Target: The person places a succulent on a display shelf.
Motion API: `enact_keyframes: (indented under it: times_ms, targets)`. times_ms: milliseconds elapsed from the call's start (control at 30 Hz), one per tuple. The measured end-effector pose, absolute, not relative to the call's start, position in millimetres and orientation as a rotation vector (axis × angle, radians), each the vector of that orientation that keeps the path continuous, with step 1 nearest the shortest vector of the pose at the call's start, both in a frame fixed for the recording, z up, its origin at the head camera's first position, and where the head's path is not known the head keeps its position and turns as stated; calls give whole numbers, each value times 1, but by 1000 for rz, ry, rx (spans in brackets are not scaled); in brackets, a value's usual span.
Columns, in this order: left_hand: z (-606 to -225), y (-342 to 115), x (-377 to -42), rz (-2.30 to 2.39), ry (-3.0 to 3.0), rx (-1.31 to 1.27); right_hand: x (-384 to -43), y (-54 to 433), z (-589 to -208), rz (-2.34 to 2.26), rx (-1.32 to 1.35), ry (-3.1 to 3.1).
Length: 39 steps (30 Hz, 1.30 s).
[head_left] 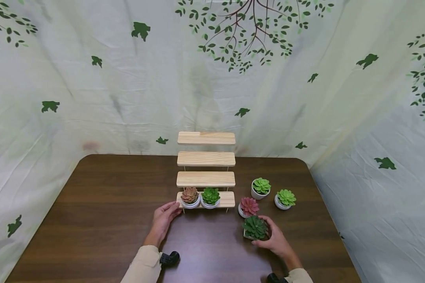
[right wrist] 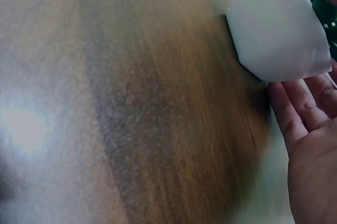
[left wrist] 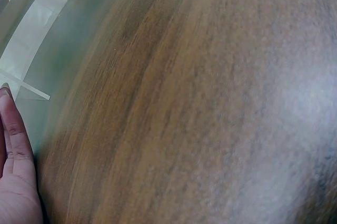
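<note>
Two succulents (head_left: 210, 195) leave the tiered stand (head_left: 206, 179) bottom-right room; left hand (head_left: 163, 220) (straight-fingered) touches its left, right hand (head_left: 276, 239) grips dark-green succulent (head_left: 254, 226).

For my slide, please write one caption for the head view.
Left hand at a four-tier wooden stand; right hand grips a potted dark-green succulent.

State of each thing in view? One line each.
Rack, standing
Brownish-pink plant, on bottom shelf, toward its left end
Mid-green plant, beside it, same shelf
Red plant, on table
Two pale green plants, on table
Dark green plant, gripped by right hand; table contact unclear
Left hand, fingertips at bottom shelf's left end
</note>
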State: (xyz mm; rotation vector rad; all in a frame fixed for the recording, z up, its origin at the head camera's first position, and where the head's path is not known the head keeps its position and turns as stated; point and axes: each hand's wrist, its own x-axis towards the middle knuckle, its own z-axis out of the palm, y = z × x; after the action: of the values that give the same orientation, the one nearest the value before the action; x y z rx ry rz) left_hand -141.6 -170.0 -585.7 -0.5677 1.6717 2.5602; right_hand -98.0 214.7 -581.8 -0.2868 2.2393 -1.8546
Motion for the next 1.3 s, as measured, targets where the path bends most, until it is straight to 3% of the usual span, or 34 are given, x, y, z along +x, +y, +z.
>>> enact_keyframes:
  times_ms: [467,833,1300]
  targets:
    - [-584,-169,-141,2545,1689,-566,-100,217,-588,-1770,-327,2273]
    - [-584,-169,-141,2546,1676,-585,-103,210,-570,-1894,-442,2251]
    - [-587,-170,-141,2589,1665,-527,-122,181,-533,-2014,-232,2270]
